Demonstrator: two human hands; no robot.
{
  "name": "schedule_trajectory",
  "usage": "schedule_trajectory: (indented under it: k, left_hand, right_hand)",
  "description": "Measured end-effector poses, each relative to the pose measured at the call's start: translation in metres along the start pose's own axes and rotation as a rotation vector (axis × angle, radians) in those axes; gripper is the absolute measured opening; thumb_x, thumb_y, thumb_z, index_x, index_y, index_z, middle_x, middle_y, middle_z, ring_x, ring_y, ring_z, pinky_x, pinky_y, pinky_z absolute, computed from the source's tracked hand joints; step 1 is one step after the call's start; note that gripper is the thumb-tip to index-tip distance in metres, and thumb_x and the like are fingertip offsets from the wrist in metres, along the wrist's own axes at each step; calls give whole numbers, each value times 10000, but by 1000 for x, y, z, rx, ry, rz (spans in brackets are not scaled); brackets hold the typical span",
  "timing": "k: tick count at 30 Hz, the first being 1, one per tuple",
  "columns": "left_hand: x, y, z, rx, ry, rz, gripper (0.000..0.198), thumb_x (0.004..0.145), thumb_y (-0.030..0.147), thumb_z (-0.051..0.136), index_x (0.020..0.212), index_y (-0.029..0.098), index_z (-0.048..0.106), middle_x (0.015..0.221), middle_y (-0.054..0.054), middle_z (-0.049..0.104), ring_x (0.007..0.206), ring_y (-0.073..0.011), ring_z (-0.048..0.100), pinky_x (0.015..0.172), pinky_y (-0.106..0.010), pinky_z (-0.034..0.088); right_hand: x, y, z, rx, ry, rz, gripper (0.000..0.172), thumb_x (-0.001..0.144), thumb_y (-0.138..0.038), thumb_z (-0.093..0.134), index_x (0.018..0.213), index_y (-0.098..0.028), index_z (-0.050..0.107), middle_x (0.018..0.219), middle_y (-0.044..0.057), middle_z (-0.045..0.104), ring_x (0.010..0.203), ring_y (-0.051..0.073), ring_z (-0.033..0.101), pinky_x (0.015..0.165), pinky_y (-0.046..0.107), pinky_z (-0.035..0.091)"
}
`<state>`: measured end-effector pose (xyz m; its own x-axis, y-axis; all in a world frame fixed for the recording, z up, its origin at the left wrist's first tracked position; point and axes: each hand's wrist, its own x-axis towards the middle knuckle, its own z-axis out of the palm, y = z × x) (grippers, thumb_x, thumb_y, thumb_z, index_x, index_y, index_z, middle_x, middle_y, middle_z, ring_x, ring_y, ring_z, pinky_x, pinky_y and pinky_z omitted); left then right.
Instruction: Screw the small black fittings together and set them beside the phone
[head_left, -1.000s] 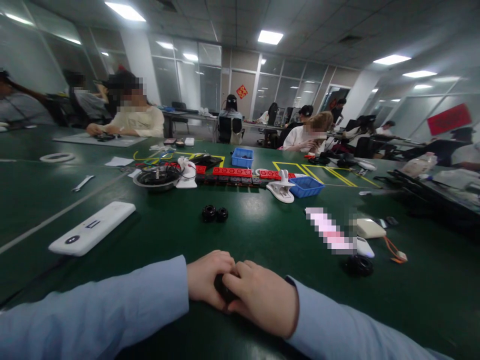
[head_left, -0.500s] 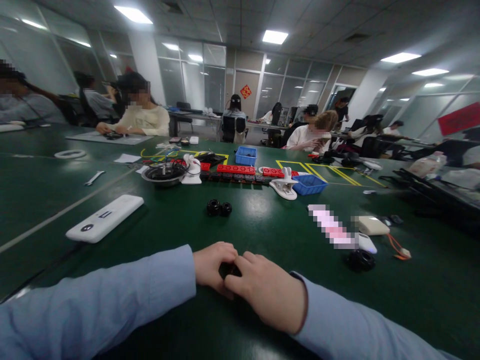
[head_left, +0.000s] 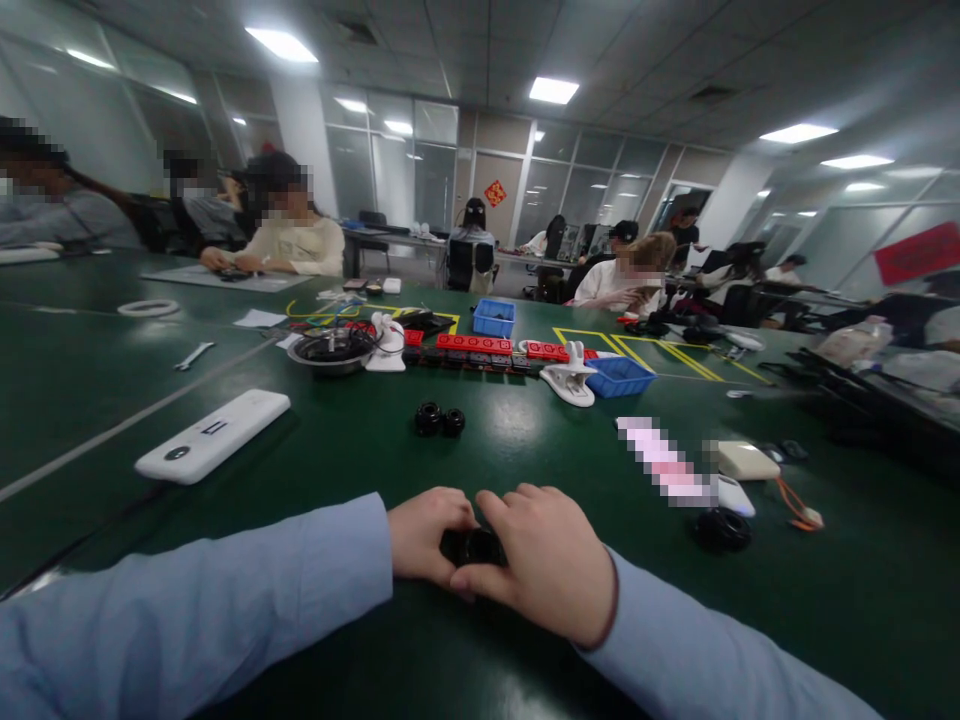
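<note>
1. A small black part [head_left: 482,545] sits between the two hands, low in the middle of the view, just above or on the green table [head_left: 360,450]; which of the two cannot be told. Its visible end is dark, rounded and slightly glossy, with a ring-like rim around a darker centre. Fingers cover most of it, so its full shape is hidden.
2. The left hand [head_left: 429,535] grips the part from its side, thumb near the wearer and fingers curled over the far edge.
3. The right hand [head_left: 551,560] grasps it from the other side, its fingers arched over and its thumb reaching across in front, close to the left thumb.
4. Beyond the hands, two black round pieces [head_left: 440,420] lie side by side, shiny and grooved. Another black ring-shaped piece [head_left: 721,530] lies to the right, near a small white device [head_left: 733,495].
5. A long white case [head_left: 214,437] lies to the left, and a phone [head_left: 664,460] to the right.
6. Farther back stand a red-and-black row of blocks [head_left: 474,346], a white clip [head_left: 571,378], and a blue bin [head_left: 621,377] beside the clip.
</note>
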<state>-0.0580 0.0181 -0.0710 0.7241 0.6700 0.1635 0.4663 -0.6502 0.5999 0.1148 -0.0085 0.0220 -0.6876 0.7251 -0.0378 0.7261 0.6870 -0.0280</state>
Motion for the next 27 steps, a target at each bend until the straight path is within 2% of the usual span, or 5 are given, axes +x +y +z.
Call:
schedule_trajectory:
  k: [3,8,15,27]
  left_hand:
    - [1,-1,2,34,21,-7,387,612,523,709,709,155,640,689,-14,614,666,-173,528,651,-293,392]
    - [2,1,3,41,3,-32,390,610,531,705,698,160,619,688,3,608,650,-156,506,653,-283,380]
    - [2,5,1,38,6,-80,409,591,534,718,712,162,598,696,3,574,673,-161,499,646,-279,382]
    - [3,6,0,86,18,-71,422,566,527,729,692,156,570,672,10,535,651,-154,495,644,-281,393]
  right_hand:
    - [2,-5,11,-29,-15,60,531,687,-655,574,830,-146,616,749,92,652,717,260,616,615,348,454]
    - [7,-9,25,-18,-29,31,362,740,-464,613,868,-125,612,765,105,669,707,263,634,602,349,474]
    - [7,-8,26,35,-49,39,361,751,-449,601,899,-119,595,790,130,671,728,284,637,609,376,486]
    - [7,-8,27,73,-43,55,366,726,-429,639,918,-121,591,802,131,671,751,289,635,637,380,485]
